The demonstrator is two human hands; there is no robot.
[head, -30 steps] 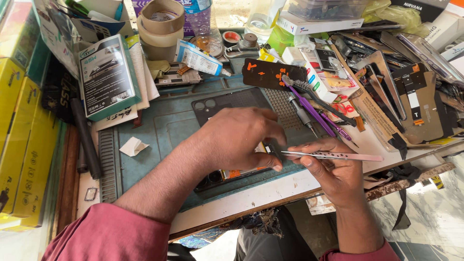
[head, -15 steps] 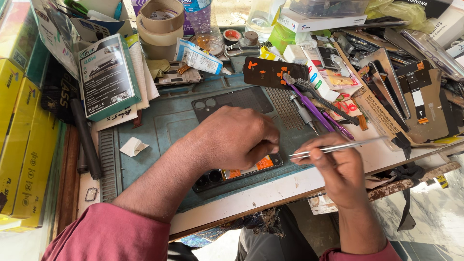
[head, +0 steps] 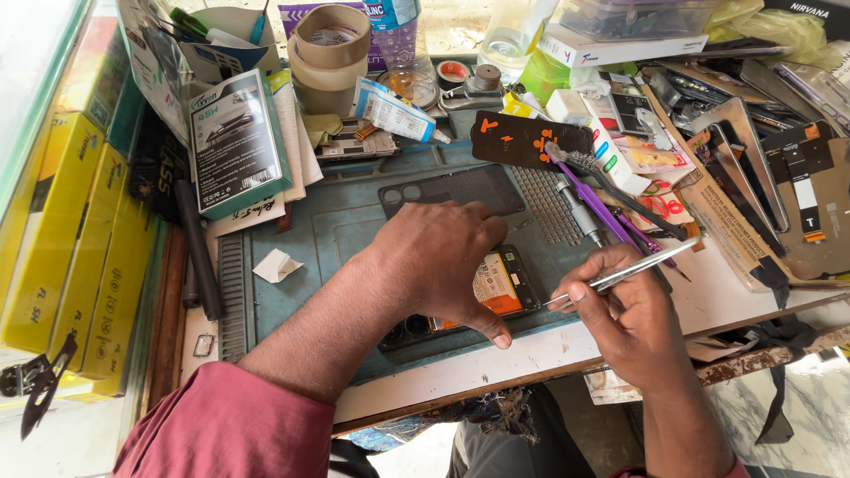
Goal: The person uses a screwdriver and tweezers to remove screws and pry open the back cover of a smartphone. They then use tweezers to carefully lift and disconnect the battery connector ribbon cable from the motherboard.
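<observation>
Opened phone (head: pixel 496 292): dark, back cover off, orange-and-white battery showing; lies flat on the work mat near its front edge, largely covered by the left hand.
Left hand (head: pixel 443 265): palm down over the phone, fingers spread, thumb tip pressed on the mat at the phone's lower right corner; it presses rather than clasps, fingers not closed round anything.
Right hand (head: pixel 620 310): just right of the phone, fingers closed on the tweezers, pinched between thumb and forefinger.
Tweezers (head: pixel 624 274): slim, silver metal, tips pointing left at the phone's right edge, tail slanting up to the right; whether the tips touch the phone cannot be told.
Work mat (head: pixel 336 239): blue-green, ribbed and pitted sections, on a white bench.
Phone back cover (head: pixel 452 190): dark, camera cutouts at left, beyond the left hand.
Paper scrap (head: pixel 277 265): white, folded, left of the forearm.
Purple tools (head: pixel 602 208): thin, slanted, right of the mat.
Tape rolls (head: pixel 329 49): beige, stacked, far edge.
Yellow boxes (head: pixel 62 257): row at far left.
</observation>
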